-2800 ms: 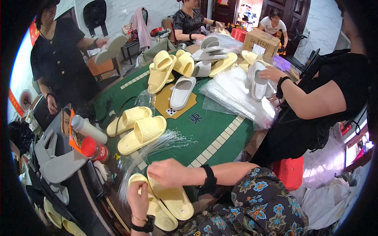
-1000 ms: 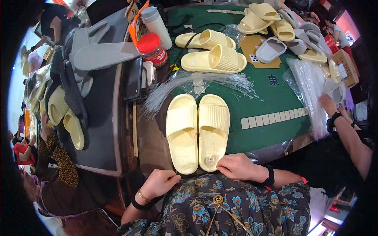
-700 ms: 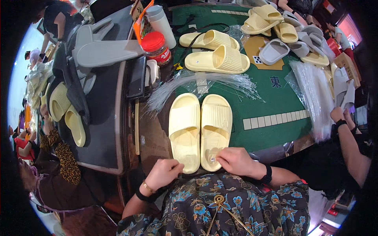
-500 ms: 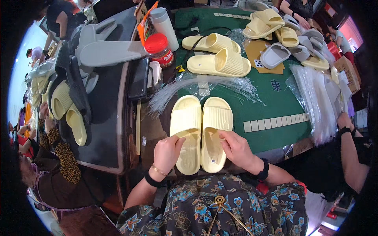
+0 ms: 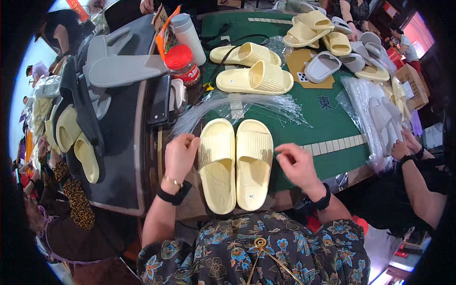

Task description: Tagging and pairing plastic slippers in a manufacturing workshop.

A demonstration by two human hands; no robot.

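A pair of cream slide slippers (image 5: 217,185) stands side by side in front of me, toes pointing away, soles down. My left hand (image 5: 181,154) is at the outer edge of the left slipper's strap, its thumb and fingertips drawn together; anything between them is too small to make out. Off the right slipper (image 5: 254,156), my right hand (image 5: 298,164) hovers with half-bent fingers and a gap between thumb and forefinger. A faint thin line crosses that slipper's toe end. Just beyond the pair lies a spread bundle of thin clear plastic strands (image 5: 266,105).
Two more cream slippers (image 5: 275,78) lie beyond the strands. A red-lidded jar (image 5: 180,64) and white bottle (image 5: 187,38) stand far left. Grey and cream slippers (image 5: 323,66) pile up at far right, above clear plastic bags (image 5: 363,118). Co-workers' arms (image 5: 420,185) reach in from both sides.
My hands have moved apart, from over the slippers' footbeds to their outer sides. My right hand has loosened. The view has shifted slightly.
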